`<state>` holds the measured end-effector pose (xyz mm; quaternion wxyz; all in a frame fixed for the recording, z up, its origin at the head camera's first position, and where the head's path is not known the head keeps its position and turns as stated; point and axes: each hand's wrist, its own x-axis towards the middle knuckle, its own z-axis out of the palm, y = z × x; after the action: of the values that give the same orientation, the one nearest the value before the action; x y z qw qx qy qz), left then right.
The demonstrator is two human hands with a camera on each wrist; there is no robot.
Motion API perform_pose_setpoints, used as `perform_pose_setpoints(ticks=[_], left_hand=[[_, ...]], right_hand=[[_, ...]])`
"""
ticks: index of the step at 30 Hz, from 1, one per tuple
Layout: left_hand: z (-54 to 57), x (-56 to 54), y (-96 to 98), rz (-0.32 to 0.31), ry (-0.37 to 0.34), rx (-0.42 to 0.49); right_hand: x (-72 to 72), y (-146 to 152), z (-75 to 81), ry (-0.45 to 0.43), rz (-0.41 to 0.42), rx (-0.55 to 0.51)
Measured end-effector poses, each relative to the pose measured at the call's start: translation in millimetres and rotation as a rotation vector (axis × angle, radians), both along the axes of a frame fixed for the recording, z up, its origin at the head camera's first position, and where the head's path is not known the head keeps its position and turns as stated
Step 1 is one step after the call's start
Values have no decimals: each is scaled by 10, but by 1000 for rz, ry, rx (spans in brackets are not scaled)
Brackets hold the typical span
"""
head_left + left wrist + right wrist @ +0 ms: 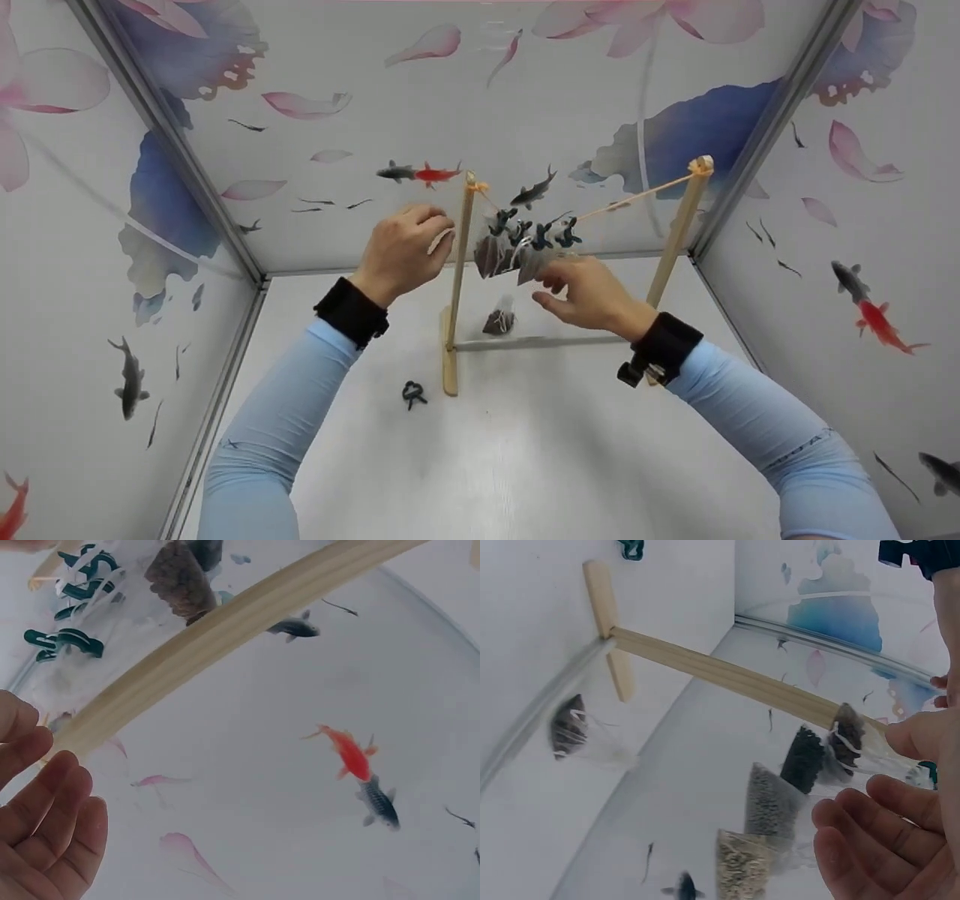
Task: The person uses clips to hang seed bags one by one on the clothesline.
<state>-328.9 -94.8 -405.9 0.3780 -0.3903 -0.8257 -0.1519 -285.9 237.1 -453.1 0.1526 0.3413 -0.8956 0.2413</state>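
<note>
Several small clear bags hang from an orange cord (637, 196), held by dark green clips (541, 235). In the right wrist view they show as a brown-filled bag (846, 736), a black-filled bag (802, 759), a grey-filled bag (771, 804) and a beige-filled bag (742, 866). Just left of the left wooden post (459, 262) is my left hand (405, 251), its fingers loosely bent with nothing seen in them. My right hand (589, 292) is beside the hanging bags, thumb and fingers apart. Whether its fingertips touch a bag is unclear.
Another brown-filled bag (499, 321) lies on the white table (487, 450) below the cord, near a pale crossbar (555, 343). One loose dark clip (413, 394) lies left of the stand's foot. A right wooden post (679, 232) and printed panels (480, 135) surround the work.
</note>
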Motion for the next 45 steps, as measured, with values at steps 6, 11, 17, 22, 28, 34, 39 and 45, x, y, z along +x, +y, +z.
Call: perform_pose_setpoints(ticks=[6, 11, 17, 22, 28, 34, 39, 45], left_hand=[[-396, 34, -378, 145, -160, 46], [-836, 84, -630, 288, -352, 72], [-1362, 218, -781, 421, -547, 67], [-1792, 301, -823, 476, -703, 25], [-2219, 363, -716, 479, -840, 7], [-2645, 529, -565, 445, -932, -105], [-2896, 657, -524, 459, -900, -219], [-3013, 659, -525, 455, -839, -234]], right_hand=[[30, 149, -297, -155, -97, 73], [77, 295, -556, -204, -208, 175], [109, 442, -947, -250, -205, 147], [157, 465, -1149, -352, -216, 110], [197, 445, -1286, -409, -234, 112], [226, 422, -1413, -424, -223, 122], [256, 397, -1467, -439, -213, 125], [300, 366, -1510, -470, -216, 134]])
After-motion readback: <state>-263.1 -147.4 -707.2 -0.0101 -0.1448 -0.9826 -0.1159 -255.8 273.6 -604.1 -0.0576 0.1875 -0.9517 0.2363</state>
